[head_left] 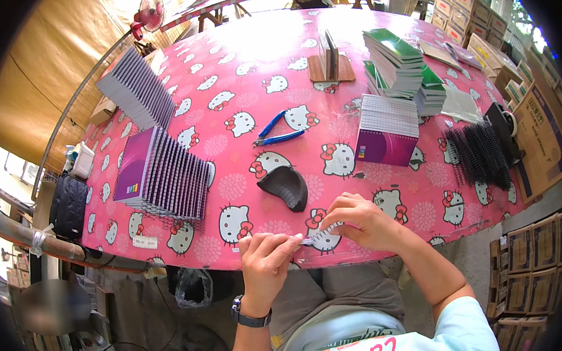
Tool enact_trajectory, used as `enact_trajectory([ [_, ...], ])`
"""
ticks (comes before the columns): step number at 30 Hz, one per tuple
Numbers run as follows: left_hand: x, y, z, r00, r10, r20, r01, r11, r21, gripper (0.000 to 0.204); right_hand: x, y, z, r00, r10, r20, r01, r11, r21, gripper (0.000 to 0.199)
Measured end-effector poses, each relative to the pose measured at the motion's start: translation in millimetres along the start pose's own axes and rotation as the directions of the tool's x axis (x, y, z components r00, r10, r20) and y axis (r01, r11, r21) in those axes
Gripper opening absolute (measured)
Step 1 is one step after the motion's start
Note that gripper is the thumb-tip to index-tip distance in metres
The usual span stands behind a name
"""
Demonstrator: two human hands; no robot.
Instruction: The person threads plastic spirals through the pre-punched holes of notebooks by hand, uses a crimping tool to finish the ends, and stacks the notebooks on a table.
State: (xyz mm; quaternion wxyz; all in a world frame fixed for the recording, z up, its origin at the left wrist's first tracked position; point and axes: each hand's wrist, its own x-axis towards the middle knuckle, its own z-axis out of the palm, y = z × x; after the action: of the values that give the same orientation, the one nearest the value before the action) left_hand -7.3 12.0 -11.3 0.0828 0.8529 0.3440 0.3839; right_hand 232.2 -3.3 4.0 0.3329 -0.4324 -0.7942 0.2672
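Observation:
Near the table's front edge, my left hand [265,261] is closed with thumb and fingers pinching the end of a thin, pale purplish edge, mostly hidden by the fingers. A spiral binding coil [321,234] stretches from there to my right hand [357,218], whose bent fingers close round its other end. Just beyond my hands lies a dark, curved, shell-like holder [286,187]. Farther off, blue-handled pliers [285,137] rest with handles spread apart. Purple spiral notebooks [165,173] stand stacked at my left, and another notebook pile [387,130] sits at the right.
Black binding coils [479,154] lie in a heap at the right edge, beside a cardboard box [539,137]. Green-covered stacks [395,59] and a wooden stand [332,69] are farther back. Another notebook stack [136,88] leans at the far left. The pink patterned tablecloth [215,150] spans the table.

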Motion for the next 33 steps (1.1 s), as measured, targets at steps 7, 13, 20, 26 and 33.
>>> enact_trajectory([
  [7, -1.0, 1.4, -2.9, 1.0, -0.002, 0.022, 0.002, 1.0, 0.003, 0.027, 2.5, 10.2, -1.3, 0.978, 0.025, 0.205, -0.044, 0.995, 0.087, 0.018],
  [13, -0.2, 2.5, 0.6, 1.0, -0.026, -0.004, 0.026, 0.996, 0.082, 0.025, 3.2, 5.7, -1.8, 0.992, -0.049, 0.115, 0.044, 0.998, 0.048, 0.021],
  [20, 6.5, 5.8, 5.1, 0.996, -0.091, -0.02, 0.092, 0.994, 0.064, 0.017, 5.8, 10.3, 4.6, 0.993, -0.102, 0.061, 0.104, 0.994, -0.026, 0.021],
  [26, 7.0, 9.9, 4.6, 0.992, -0.128, -0.001, 0.128, 0.991, 0.048, 0.024, 8.9, -1.2, 2.6, 0.998, -0.007, 0.07, 0.0, 0.995, 0.096, 0.03],
  [33, 5.6, 12.0, 10.5, 0.988, -0.048, 0.147, 0.031, 0.992, 0.119, 0.027, 48.4, 10.2, -10.4, 0.951, 0.164, 0.262, -0.187, 0.98, 0.066, 0.038],
])
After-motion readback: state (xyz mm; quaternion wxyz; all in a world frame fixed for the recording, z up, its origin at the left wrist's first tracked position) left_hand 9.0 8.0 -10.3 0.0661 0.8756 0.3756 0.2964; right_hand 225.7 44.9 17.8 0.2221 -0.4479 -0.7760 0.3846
